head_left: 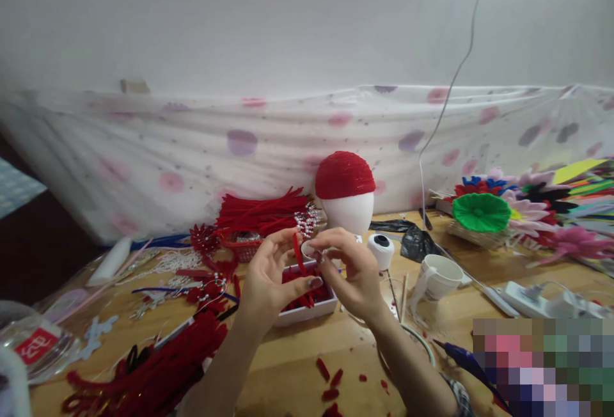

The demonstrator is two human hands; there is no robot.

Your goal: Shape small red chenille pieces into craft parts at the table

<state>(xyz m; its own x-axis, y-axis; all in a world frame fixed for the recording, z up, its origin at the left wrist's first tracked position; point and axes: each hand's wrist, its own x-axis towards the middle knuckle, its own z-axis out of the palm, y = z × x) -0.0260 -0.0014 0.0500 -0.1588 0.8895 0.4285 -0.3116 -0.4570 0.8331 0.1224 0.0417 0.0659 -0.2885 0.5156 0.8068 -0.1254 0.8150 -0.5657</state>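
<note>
My left hand (271,276) and my right hand (348,273) meet above a small white box (307,309) of red pieces. Both pinch a short red pipe cleaner piece (298,254), which stands nearly upright between the fingertips. Behind the hands stands a white foam head (349,211) topped with a red cap (344,175). A bundle of red pipe cleaners (259,212) lies to the left of the head, with pearl bead sprigs (307,220) beside it.
More red pipe cleaners (158,372) lie at the near left, a white thread spool (380,249) and white cup (439,276) to the right. Colourful pipe-cleaner flowers (482,212) fill the right side. A power strip (547,302) and red scraps (330,375) lie on the wooden table (297,353).
</note>
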